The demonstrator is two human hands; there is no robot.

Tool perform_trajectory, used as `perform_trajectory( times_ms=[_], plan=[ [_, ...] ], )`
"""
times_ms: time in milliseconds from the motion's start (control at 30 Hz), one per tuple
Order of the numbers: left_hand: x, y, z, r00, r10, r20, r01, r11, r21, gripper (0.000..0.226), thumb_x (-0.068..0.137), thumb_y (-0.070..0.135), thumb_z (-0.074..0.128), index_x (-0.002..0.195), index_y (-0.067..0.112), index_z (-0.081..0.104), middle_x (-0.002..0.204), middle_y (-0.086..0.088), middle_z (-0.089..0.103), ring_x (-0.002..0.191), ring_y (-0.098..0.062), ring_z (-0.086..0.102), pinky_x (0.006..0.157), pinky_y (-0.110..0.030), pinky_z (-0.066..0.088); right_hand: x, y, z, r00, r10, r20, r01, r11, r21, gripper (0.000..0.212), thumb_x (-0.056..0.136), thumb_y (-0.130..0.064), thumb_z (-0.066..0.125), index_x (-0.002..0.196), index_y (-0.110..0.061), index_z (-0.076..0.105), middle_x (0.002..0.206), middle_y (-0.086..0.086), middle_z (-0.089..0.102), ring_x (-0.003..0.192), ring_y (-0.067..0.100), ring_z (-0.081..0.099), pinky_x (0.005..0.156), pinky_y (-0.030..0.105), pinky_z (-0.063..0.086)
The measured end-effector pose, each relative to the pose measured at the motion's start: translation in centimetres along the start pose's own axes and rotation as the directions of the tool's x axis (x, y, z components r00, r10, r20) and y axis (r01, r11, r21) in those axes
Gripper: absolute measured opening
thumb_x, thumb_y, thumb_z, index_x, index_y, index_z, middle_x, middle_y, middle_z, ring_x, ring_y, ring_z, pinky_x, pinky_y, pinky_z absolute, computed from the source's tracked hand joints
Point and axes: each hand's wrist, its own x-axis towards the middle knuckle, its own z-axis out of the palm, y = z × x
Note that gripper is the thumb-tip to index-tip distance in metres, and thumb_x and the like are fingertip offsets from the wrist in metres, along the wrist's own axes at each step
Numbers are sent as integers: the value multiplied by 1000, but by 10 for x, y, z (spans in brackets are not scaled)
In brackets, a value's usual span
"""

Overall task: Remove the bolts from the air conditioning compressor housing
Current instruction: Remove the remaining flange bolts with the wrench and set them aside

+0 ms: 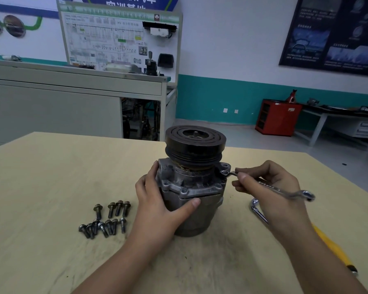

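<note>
Near, left hand (155, 205) wraps compressor (191, 185) at worktop (40, 177) centre to steady it vs. torque; right hand (285, 201) pinches wrench (266, 184), ring end on its far-right flange. Loose bolts (106, 219) lie near-left.

Grey compressor housing (197, 188) with black ringed pulley (194, 143), dark bolts (111, 210), silver wrench (271, 187), tan table (40, 177).

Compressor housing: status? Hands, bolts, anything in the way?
Left hand grips compressor housing. Right hand holds wrench, ring end on right flange. Loose bolts lie on table, left. Yellow-handled tool on table beneath right forearm, not blocking.
</note>
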Motion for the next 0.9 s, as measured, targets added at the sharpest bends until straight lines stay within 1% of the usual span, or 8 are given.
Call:
perform_trajectory(
  times_ms=[67,133,233,400,533,733,800,900],
  plan=[
    [0,0,0,1000,-2,2,2,1000,2,120,44,76,59,147,40,6,122,30,15,103,23,26,97,-14,24,8,0,-9,991,117,70,-123,989,88,10,82,5,63,77,1,56,86,8,74,64,21,69,58,21,54],
    [0,0,0,1000,-2,-1,2,1000,-1,121,44,76,58,146,40,6,123,29,15,99,35,23,97,-14,23,16,-1,-15,973,190,133,-210,966,152,10,77,2,65,81,-2,56,87,11,74,60,20,67,55,22,53],
    [0,0,0,1000,-8,-3,8,1000,4,120,43,77,58,146,41,6,122,30,15,100,43,12,96,-13,24,27,1,-19,941,269,203,-310,928,208,36,66,-9,67,101,-6,59,88,12,74,58,16,65,54,22,53],
    [0,1,0,1000,4,-3,-4,1000,10,119,43,78,57,145,43,6,120,31,16,102,41,14,90,-4,22,35,12,-12,922,349,170,-386,868,313,48,69,-13,64,115,-5,56,82,7,74,54,9,62,51,19,51],
    [-1,0,0,1000,20,-4,-20,1000,-1,117,44,76,57,144,44,7,121,30,17,105,39,15,80,6,25,38,19,-4,927,357,115,-373,848,377,39,84,-10,59,120,-9,46,76,4,74,51,8,59,47,16,47],
    [0,1,-1,1000,25,-5,-25,1000,-10,115,44,76,57,143,46,7,125,28,17,105,39,15,83,3,23,43,24,14,957,290,20,-277,888,368,22,95,-9,52,116,-12,46,67,0,69,46,4,49,45,16,42],
    [0,0,-1,999,32,-8,-32,999,-11,115,44,76,58,143,45,7,124,28,17,105,39,14,83,4,22,46,23,21,957,291,15,-278,898,340,8,96,-10,51,103,-10,55,67,0,67,44,3,45,45,15,41],
    [0,0,-1,999,40,-8,-40,999,-4,115,44,76,57,144,44,8,123,29,17,105,40,13,77,9,22,49,21,30,953,303,-14,-286,913,290,17,96,-11,53,84,-8,64,66,-2,68,41,4,37,51,20,38]
  ],
)
